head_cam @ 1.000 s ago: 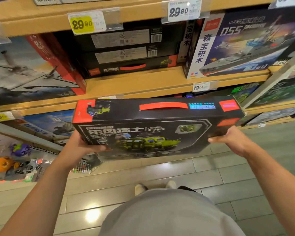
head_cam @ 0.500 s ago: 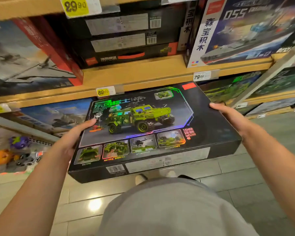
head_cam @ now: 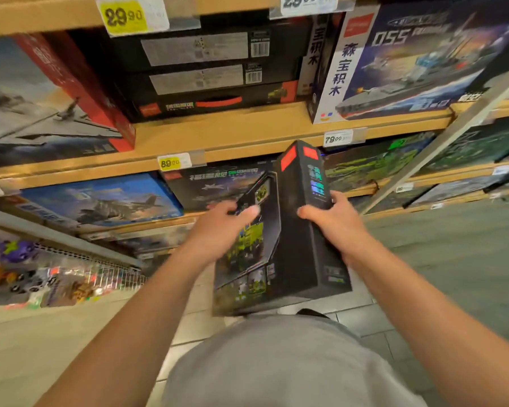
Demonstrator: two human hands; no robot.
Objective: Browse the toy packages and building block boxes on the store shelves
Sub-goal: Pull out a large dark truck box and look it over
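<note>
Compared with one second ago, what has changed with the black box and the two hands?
The black box was turned: first its top edge faced the camera, then its picture side lay flat and wide, and now it stands on end with a narrow side up. The left hand moved onto the picture face; the right hand now grips the narrow side. Both hands stayed on it throughout. The shelves look unchanged.

We are in a shop's toy aisle: wooden shelves carry stacked building block boxes, yellow price tags clipped to their edges (29.90, 89.00), above a tiled floor.
</note>
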